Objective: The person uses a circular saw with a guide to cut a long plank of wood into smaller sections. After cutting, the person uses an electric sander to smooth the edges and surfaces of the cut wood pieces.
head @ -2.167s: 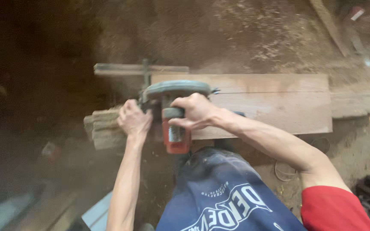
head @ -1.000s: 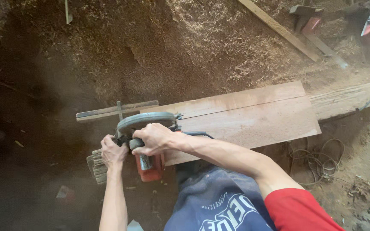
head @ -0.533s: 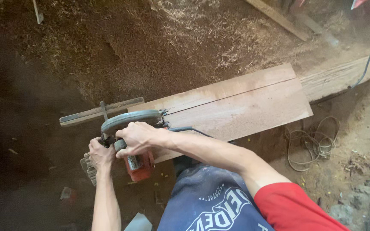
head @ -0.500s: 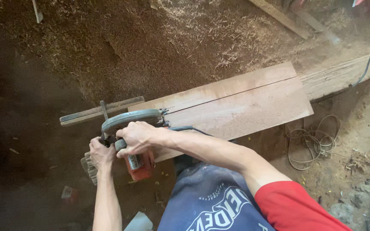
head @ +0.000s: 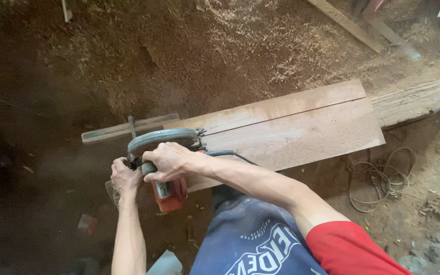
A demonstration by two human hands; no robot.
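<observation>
Fingers of both hands curl tight on the saw (head: 161, 163): right hand (head: 166, 160) on top, left hand (head: 125, 178) beside it, arms outstretched. Saw sits at the board's (head: 301, 130) left end, blade along it.

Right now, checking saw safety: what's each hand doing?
Left hand: closed on the circular saw.
Right hand: closed on the saw's handle.

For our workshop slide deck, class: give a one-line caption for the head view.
Both hands, left and right, grip a red circular saw at the end of a wooden plank on sawdust-covered ground.
</observation>
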